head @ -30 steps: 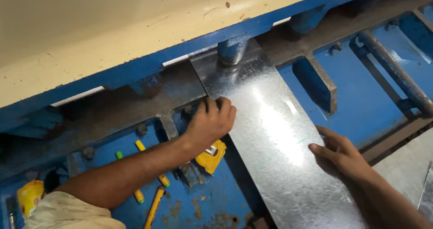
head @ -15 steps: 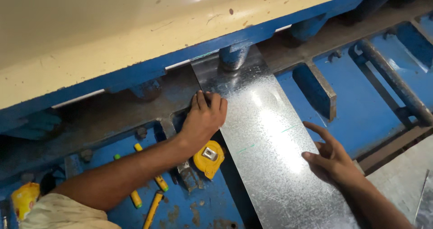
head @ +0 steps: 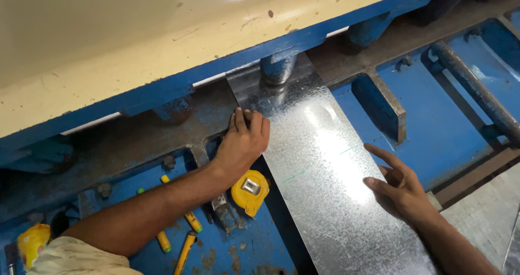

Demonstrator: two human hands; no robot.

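Pressing left hand (head: 246, 139) on metal sheet (head: 319, 166) left edge, centre frame; sheet now further under blue machine (head: 162, 93). Right hand (head: 398, 185) lifted, fingers spread, lower right, hands apart.

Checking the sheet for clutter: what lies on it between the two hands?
Head view: only bare sheet with faint green marks lies between the left hand and right hand.
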